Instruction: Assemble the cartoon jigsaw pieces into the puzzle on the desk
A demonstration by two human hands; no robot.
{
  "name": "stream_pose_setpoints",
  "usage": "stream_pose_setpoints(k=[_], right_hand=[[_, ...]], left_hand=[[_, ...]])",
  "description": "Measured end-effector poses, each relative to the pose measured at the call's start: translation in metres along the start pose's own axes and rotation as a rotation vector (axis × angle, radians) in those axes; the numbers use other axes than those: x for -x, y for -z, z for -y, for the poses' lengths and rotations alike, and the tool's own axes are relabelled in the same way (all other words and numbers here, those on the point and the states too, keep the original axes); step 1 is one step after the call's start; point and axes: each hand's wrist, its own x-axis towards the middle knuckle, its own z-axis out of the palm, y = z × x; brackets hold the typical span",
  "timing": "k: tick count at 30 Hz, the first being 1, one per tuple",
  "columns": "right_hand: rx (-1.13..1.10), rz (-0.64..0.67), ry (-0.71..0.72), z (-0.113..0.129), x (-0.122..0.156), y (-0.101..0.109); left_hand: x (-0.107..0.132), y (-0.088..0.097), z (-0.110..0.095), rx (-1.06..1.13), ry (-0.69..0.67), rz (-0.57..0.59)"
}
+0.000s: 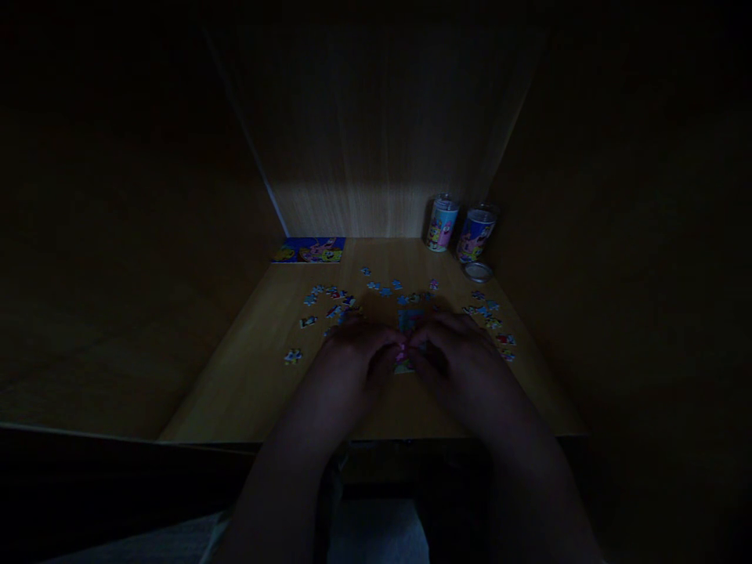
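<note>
The scene is very dim. My left hand (357, 348) and my right hand (455, 345) rest side by side on a wooden desk (247, 384), fingers curled toward each other. Between the fingertips sits a small joined patch of puzzle pieces (410, 321), and both hands pinch at its near edge. Loose puzzle pieces (332, 301) lie scattered left of my left hand. More loose pieces (493, 323) lie right of my right hand. Whether each hand grips a separate piece is hidden by the dark.
Two printed cartoon tins (442, 223) (475, 233) stand at the back right, with a round metal lid (478, 272) lying in front of them. A flat cartoon picture (310, 250) lies at the back left. Wooden walls (376, 157) enclose the desk on three sides.
</note>
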Motion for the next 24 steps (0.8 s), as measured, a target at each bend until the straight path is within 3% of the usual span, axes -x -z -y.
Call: stream_pose_setpoints(k=[18,24], right_hand=[[0.009,0.005,0.009,-0.0016,0.0006,-0.0016],[-0.002,-0.008,0.004,-0.0008,0.0001,-0.0015]], left_hand=[[-0.0007,-0.0026,0.0043,-0.105,0.007,-0.003],[-0.0014,-0.0031,0.004,-0.153,-0.048,-0.007]])
